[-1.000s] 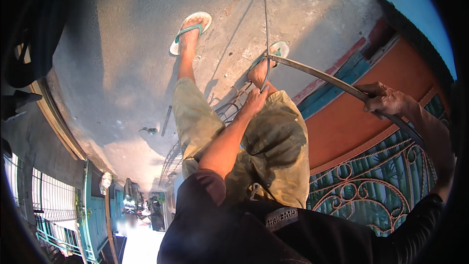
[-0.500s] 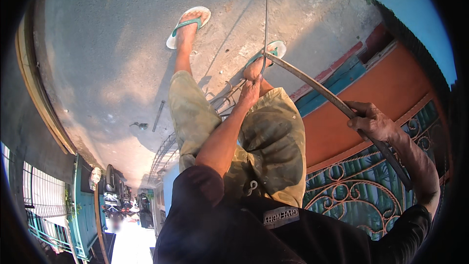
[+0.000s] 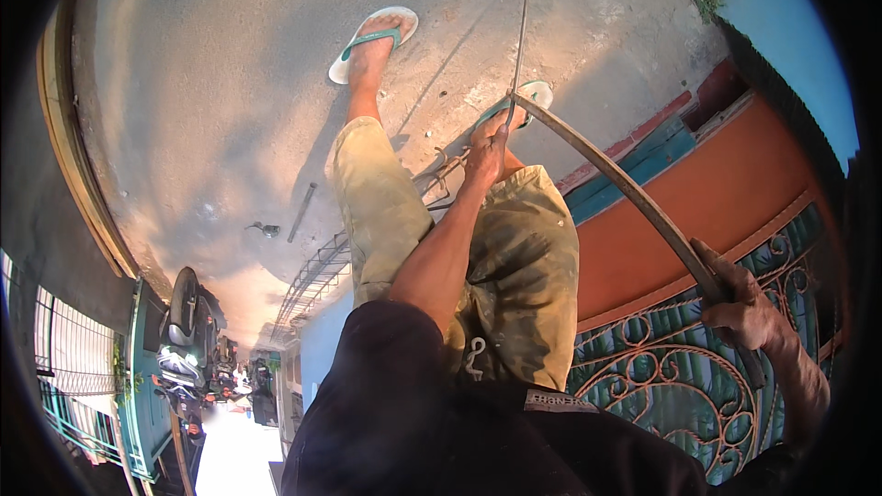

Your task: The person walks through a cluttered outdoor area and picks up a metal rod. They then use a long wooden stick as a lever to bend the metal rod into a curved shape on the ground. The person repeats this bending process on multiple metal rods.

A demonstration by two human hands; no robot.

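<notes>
My left grip point(image 3: 484, 163) is closed around the near end of a slender, round, dark-grey rod point(image 3: 522, 32), smooth and metallic in look, which runs away from me almost straight and ends in a short crook at its far tip. My right grip point(image 3: 742, 306) is wrapped about the lower part of a long, flat-sided bar point(image 3: 634, 188), brownish-grey and worn along its faces, darker toward the tail that passes below my fingers. The bar's squared far end meets the rod just beyond my left grip, above my right sandal point(image 3: 542, 92); whether it encloses the rod or only abuts it I cannot tell. Both sandals have pale soles and green straps; the left sandal point(image 3: 340, 67) stands flat on the gritty grey ground point(image 3: 230, 83). Beside my mottled, creased trousers point(image 3: 524, 243) lies an open framework of thin bent rods point(image 3: 322, 266), and left of it a short, straight dark piece point(image 3: 301, 212) and a small dark object point(image 3: 267, 230), too small to identify. To the right rise a smooth orange wall point(image 3: 680, 230) and a gate point(image 3: 648, 358) of twisted metal scrolls over green leaf-patterned panels.
</notes>
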